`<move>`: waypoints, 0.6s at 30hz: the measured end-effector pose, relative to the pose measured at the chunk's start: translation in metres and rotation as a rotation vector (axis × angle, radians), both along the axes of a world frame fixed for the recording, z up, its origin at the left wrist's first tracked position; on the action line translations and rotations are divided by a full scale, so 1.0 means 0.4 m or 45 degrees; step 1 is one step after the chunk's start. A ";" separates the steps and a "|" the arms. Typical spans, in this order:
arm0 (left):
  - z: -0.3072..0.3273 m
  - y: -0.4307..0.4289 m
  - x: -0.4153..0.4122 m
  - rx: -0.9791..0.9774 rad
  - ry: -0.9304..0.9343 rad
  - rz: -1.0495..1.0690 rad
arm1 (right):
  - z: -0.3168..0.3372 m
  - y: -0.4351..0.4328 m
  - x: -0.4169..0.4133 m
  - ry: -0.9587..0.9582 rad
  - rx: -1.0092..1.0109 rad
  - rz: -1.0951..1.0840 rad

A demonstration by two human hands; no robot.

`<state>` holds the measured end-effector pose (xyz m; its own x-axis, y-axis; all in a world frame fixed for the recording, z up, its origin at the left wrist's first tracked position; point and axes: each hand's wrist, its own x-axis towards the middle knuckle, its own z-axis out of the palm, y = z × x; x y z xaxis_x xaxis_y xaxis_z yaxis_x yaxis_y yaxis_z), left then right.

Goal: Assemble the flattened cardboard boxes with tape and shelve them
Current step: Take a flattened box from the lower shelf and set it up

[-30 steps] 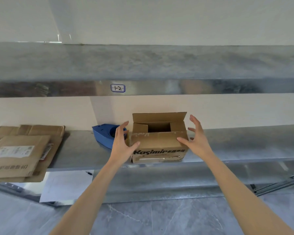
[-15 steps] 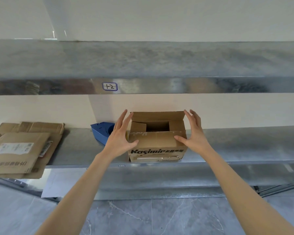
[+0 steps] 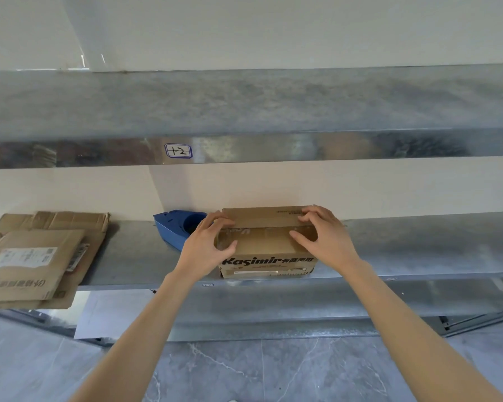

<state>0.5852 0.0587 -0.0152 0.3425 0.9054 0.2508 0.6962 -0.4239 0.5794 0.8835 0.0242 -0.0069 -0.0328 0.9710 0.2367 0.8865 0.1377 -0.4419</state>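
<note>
Together left hand (image 3: 206, 248) and right hand (image 3: 329, 245) hold one box (image 3: 266, 248) beside one dispenser (image 3: 171, 231).

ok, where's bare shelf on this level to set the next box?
Widest free patch: the shelf right of the Kasimir box, out to the frame edge. A narrower strip lies between the flattened cardboard stack and the blue tape dispenser. Crowded: dispenser, left hand, box and right hand packed together.
</note>
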 end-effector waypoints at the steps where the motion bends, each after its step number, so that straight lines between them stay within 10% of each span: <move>1: 0.002 -0.003 0.001 -0.003 -0.013 0.001 | 0.001 0.002 -0.011 -0.045 0.004 0.024; 18: -0.088 0.032 -0.133 -0.078 -0.013 0.236 | -0.020 0.005 -0.125 -0.231 -0.223 0.164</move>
